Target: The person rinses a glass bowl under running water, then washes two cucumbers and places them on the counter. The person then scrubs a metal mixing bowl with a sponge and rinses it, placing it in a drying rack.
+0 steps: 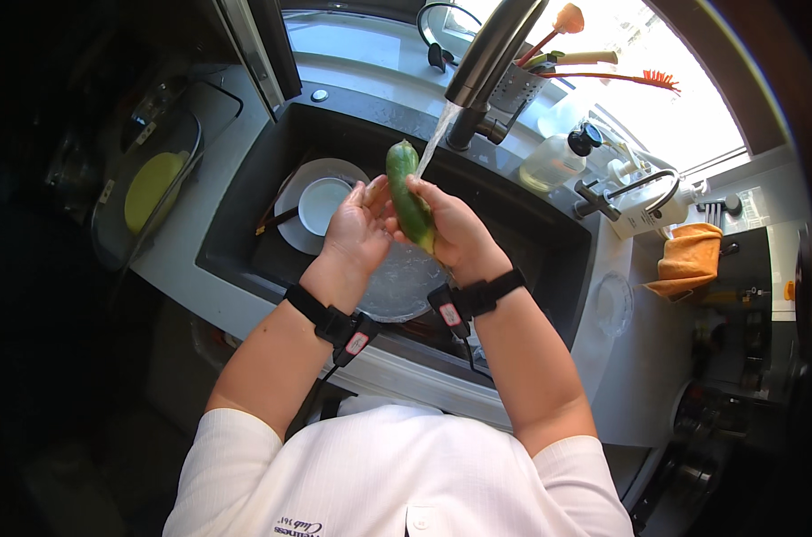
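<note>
A green cucumber (409, 198) is upright between my two hands over the dark sink (553, 268), close beside the stream of running water (438, 142) from the metal faucet (476, 60). My right hand (456, 225) is shut on its right side, the thumb pressed along the skin. On the other side my left hand (365, 225) is cupped with its fingers apart, the fingertips at or against the cucumber; whether they grip it is hard to tell. Beneath the hands sits a round translucent bowl (396, 288) with water in it.
A white bowl (325, 205) rests on a plate (288, 225) in the sink's left part, beside chopsticks. Behind the sink stand a metal utensil holder (516, 87) and a soap bottle (553, 161). An orange cloth (691, 258) hangs at the right. A glass lid (194, 161) lies left.
</note>
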`<state>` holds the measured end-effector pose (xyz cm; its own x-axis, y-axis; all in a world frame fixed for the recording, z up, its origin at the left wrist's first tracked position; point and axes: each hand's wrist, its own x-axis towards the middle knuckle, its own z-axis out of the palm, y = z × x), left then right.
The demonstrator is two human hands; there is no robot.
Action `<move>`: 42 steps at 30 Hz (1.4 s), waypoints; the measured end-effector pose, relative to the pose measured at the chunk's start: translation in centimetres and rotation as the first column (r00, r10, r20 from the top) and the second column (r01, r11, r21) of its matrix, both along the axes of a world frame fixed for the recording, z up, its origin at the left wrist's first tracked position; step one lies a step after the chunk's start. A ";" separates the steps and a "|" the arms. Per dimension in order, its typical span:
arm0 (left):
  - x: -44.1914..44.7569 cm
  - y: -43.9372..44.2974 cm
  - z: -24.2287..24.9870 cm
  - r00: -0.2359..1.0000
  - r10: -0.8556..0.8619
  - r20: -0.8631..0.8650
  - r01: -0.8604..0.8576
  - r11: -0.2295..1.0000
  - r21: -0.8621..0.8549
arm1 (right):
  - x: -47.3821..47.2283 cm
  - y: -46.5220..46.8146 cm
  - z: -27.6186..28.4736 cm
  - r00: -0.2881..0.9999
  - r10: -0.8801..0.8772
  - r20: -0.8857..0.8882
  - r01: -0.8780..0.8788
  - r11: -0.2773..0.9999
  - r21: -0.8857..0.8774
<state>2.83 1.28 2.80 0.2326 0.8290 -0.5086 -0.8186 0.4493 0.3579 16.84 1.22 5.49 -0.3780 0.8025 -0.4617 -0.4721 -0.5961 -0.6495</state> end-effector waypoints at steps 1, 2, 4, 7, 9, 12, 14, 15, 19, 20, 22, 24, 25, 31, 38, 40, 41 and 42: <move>-0.1 0.0 -0.3 0.998 -0.008 -0.057 0.008 1.000 0.008 | -0.3 0.9 -0.2 0.997 -0.026 -0.078 0.020 0.997 -0.077; -0.3 -0.1 -0.6 0.993 -0.010 -0.116 0.010 1.000 0.003 | -0.6 1.8 -0.4 0.994 -0.047 -0.097 0.036 0.993 -0.114; -0.7 -0.2 -0.9 0.989 -0.039 -0.143 0.037 0.999 -0.014 | -0.9 2.9 -0.7 0.989 -0.046 -0.140 0.031 0.994 -0.108; -1.4 -0.3 -0.8 0.991 -0.128 -0.046 0.125 0.991 -0.050 | -0.9 2.9 -0.7 0.999 -0.012 0.033 0.014 0.999 -0.041; -1.5 -0.1 -0.5 0.982 -0.187 0.018 0.187 0.977 -0.103 | -0.4 2.0 -0.4 0.965 -0.027 0.262 -0.005 0.993 0.119; -0.6 0.5 0.1 0.937 -0.339 -0.085 0.327 0.937 -0.124 | 1.1 0.6 0.3 0.886 -0.126 0.447 -0.004 0.961 0.278; 0.3 1.0 0.4 0.901 -0.402 -0.161 0.387 0.915 -0.118 | 2.4 -0.3 0.9 0.843 -0.172 0.509 0.026 0.959 0.281; 0.7 1.3 0.5 0.878 -0.440 -0.186 0.432 0.898 -0.087 | 2.9 -0.7 1.1 0.833 -0.186 0.521 0.038 0.959 0.281; 1.8 2.3 0.5 0.800 -0.590 -0.106 0.592 0.806 -0.021 | 4.5 -2.3 1.6 0.826 -0.238 0.511 0.055 0.936 0.347; 2.2 2.4 0.5 0.776 -0.617 -0.131 0.621 0.784 -0.015 | 4.8 -2.7 1.7 0.826 -0.250 0.506 0.057 0.929 0.365; 3.0 2.5 0.7 0.734 -0.655 -0.177 0.658 0.751 -0.052 | 5.2 -3.4 1.7 0.825 -0.266 0.498 0.069 0.923 0.379; 3.6 2.4 1.2 0.743 -0.634 -0.214 0.624 0.772 -0.122 | 5.6 -3.9 1.8 0.826 -0.272 0.494 0.083 0.925 0.372; 3.8 2.2 1.5 0.742 -0.630 -0.231 0.609 0.777 -0.159 | 5.7 -4.0 1.8 0.849 -0.264 0.457 0.102 0.931 0.349; 2.9 0.7 2.4 0.780 -0.560 -0.281 0.580 0.815 -0.014 | 4.1 -3.7 0.9 0.927 -0.177 0.330 0.085 0.958 0.274; 1.2 0.4 1.5 0.977 -0.081 -0.195 0.098 0.992 0.080 | 0.5 -1.1 -2.4 0.978 -0.132 0.163 0.096 0.973 0.209; 0.1 0.5 1.6 0.976 -0.005 -0.218 0.021 0.997 0.071 | -0.1 0.2 -2.8 0.956 -0.239 0.171 0.212 0.964 0.161; -0.5 0.5 1.6 0.978 0.031 -0.208 -0.012 0.996 0.093 | -0.3 0.8 -2.8 0.965 -0.239 0.106 0.227 0.968 0.109; -1.0 0.7 1.6 0.968 0.044 -0.247 -0.034 0.998 0.047 | -0.6 1.4 -2.7 0.971 -0.238 0.038 0.237 0.971 0.020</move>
<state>1.80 1.94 4.44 0.0707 0.8569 -0.5107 -0.7186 0.3989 0.5697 16.25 2.60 2.83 -0.1572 0.8744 -0.4590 -0.5728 -0.4593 -0.6789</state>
